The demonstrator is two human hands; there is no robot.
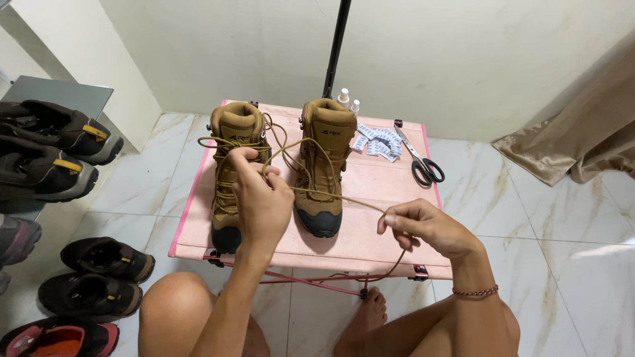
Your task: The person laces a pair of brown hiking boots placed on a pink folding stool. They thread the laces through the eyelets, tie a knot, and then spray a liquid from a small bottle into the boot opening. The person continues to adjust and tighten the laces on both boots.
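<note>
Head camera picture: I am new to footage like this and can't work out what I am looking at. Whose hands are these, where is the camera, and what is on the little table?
There is no machine here. The single picture comes from a camera worn on a person's head, looking down, so the bare knees and foot at the bottom are their own. Their left hand pinches the laces at the left boot. Their right hand pulls a long brown lace taut to the side. Both tan boots stand upright on a small pink folding table; the right boot is beside the first. Behind lie scissors, a pile of small white packets and two small white bottles. Dark shoes sit on the floor to the left.
</note>
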